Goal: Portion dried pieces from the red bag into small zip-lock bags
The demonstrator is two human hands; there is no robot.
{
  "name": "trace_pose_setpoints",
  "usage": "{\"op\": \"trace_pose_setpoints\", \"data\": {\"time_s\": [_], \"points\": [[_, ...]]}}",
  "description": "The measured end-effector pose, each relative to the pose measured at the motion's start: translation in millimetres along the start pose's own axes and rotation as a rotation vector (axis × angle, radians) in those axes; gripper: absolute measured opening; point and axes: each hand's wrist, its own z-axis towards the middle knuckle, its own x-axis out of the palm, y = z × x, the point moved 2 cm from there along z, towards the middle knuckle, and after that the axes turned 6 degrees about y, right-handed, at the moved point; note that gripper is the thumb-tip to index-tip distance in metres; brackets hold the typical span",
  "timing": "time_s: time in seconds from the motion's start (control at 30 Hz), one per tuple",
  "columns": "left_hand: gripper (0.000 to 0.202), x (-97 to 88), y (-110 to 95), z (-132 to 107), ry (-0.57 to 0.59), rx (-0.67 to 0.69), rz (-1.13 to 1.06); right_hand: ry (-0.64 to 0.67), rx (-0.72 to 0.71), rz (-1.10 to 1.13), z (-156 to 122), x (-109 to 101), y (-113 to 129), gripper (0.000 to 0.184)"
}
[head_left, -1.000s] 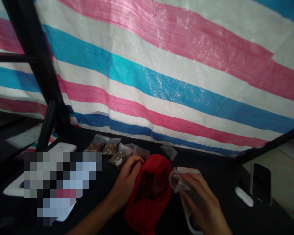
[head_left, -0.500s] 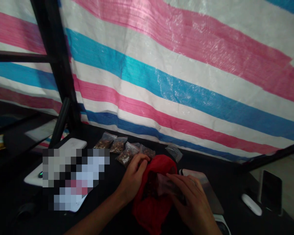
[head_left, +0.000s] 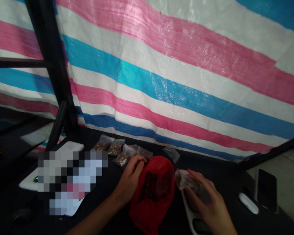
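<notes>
My left hand (head_left: 130, 179) grips the upper edge of a red mesh bag (head_left: 152, 192), which lies on the black tabletop (head_left: 107, 202) and holds dark brown lumps. To its right, my right hand (head_left: 205, 199) pinches a small clear plastic bag (head_left: 183, 179) with dark contents. Part of a white flat object (head_left: 189, 209) lies under that hand, mostly hidden. Several small zip bags of brown pieces (head_left: 120, 155) stand beyond my left fingers, and an empty-looking clear bag (head_left: 171, 154) lies further right.
A pixelated patch (head_left: 71, 181) covers an item on a white flat object (head_left: 70, 147) at left. A black phone (head_left: 267, 191) and a white mouse (head_left: 248, 203) sit at right. Black metal frame bars (head_left: 52, 65) and a striped tarp (head_left: 161, 85) rise behind the tabletop.
My right hand has moved right, away from the mouth of the red mesh bag, with the small clear bag in it. My left hand still holds the mesh. The view has shifted slightly.
</notes>
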Motion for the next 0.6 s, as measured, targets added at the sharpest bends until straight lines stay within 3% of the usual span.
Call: {"op": "trace_pose_setpoints", "data": {"time_s": [0.13,0.27,0.37,0.6], "points": [[0.025,-1.2,0.4,0.9,-0.017,0.003,0.0,0.019,0.084,-0.073,-15.8,-16.4,-55.1,0.041],[0.027,-1.1,-1.8,-0.7,-0.012,0.015,0.007,0.081,0.099,-0.033,-29.5,-21.7,-81.7,0.058],[0.028,-0.5,-4.9,-2.5,0.004,0.028,0.018,0.04,0.184,0.063,-35.3,-25.3,-80.7,0.065],[0.032,2.4,-6.9,-4.0,0.059,0.047,0.034,-0.273,0.325,0.206,-28.4,-37.7,-58.0,0.08]]}}
